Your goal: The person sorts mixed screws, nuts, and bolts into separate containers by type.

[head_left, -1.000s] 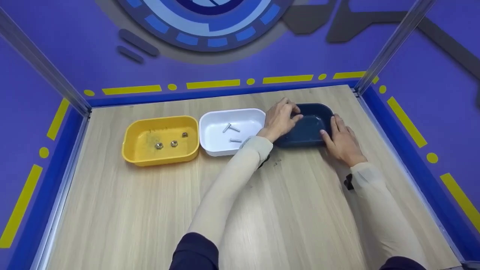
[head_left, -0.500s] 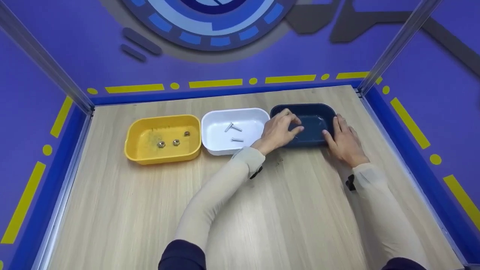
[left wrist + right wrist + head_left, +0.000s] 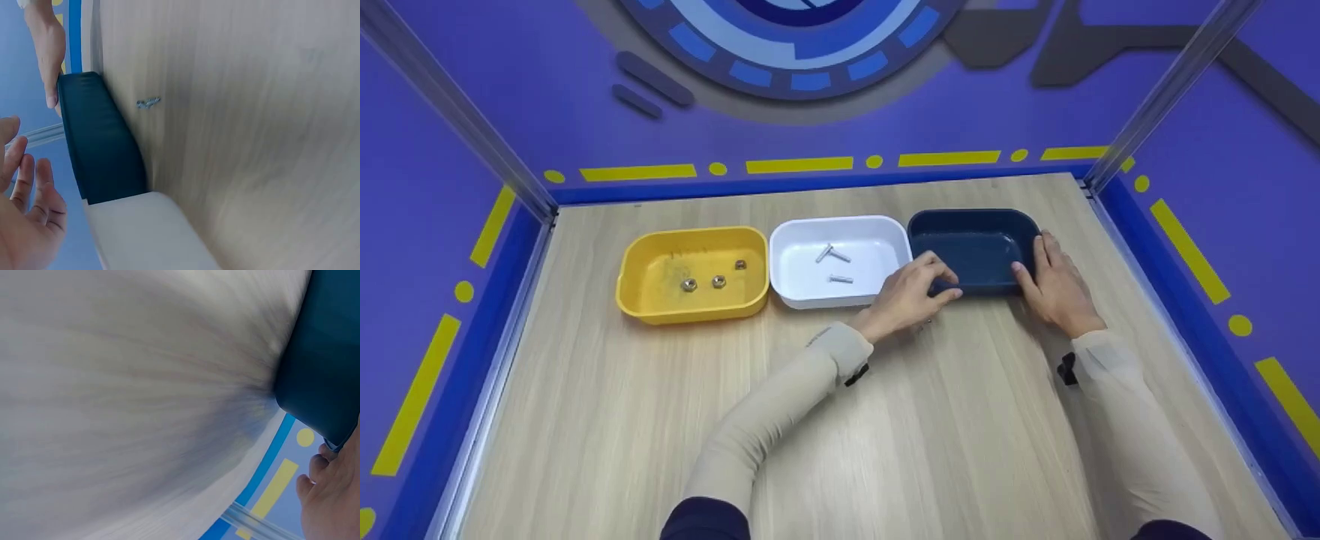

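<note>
A dark blue tray (image 3: 971, 259) sits at the right of a row of three. My right hand (image 3: 1061, 289) grips its right wall, the thumb over the inside and the fingers along the outside. My left hand (image 3: 907, 296) hovers at the tray's near left corner, fingers loosely bent and nothing visible between them in the left wrist view. Below that hand, a few small metal pieces (image 3: 148, 103) lie on the table. In the middle, a white tray (image 3: 840, 225) holds several bolts (image 3: 841, 279). A yellow tray (image 3: 694, 311) on the left holds three nuts (image 3: 718, 282).
The trays stand almost end to end along the back of the wooden table (image 3: 840, 450). Purple panels (image 3: 810, 135) with yellow marks enclose it at the back and both sides, joined by metal corner posts (image 3: 1177, 90).
My left hand has moved back toward me, from over the dark blue tray's inside to its near left corner. My right hand stays at the tray's right wall. The view has shifted slightly.
</note>
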`<state>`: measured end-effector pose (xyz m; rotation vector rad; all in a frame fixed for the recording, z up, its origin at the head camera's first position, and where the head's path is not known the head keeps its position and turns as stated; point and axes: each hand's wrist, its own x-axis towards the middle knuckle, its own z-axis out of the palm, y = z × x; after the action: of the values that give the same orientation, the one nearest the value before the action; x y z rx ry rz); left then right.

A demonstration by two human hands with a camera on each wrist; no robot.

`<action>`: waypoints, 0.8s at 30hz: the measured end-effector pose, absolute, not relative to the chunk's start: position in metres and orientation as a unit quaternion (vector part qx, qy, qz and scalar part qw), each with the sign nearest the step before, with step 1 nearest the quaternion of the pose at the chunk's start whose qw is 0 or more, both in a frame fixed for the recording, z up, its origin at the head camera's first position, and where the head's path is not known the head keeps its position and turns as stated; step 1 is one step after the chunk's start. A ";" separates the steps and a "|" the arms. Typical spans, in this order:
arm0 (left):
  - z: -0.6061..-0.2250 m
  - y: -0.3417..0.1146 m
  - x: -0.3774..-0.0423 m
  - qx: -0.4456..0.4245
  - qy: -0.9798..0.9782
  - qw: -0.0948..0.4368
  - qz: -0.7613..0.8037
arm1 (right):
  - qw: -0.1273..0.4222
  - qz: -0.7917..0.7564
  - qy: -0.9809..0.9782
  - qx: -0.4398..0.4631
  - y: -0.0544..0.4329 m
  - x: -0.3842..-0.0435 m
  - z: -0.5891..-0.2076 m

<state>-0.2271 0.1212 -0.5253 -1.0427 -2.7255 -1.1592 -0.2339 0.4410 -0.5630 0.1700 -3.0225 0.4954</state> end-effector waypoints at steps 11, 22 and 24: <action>-0.544 0.110 -0.210 -0.363 -0.855 -0.001 -0.369 | 0.036 0.164 -0.984 0.060 0.442 -0.232 -0.563; -0.566 0.103 -0.200 -0.357 -0.868 -0.003 -0.347 | 0.031 0.164 -0.984 0.057 0.441 -0.231 -0.560; -0.569 0.101 -0.199 -0.344 -0.877 -0.002 -0.335 | 0.030 0.160 -0.985 0.055 0.441 -0.231 -0.560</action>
<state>-0.1988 0.1009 -0.5692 -1.0831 -2.7592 -1.0541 -0.2313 0.4409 -0.5599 0.1709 -3.0367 0.4940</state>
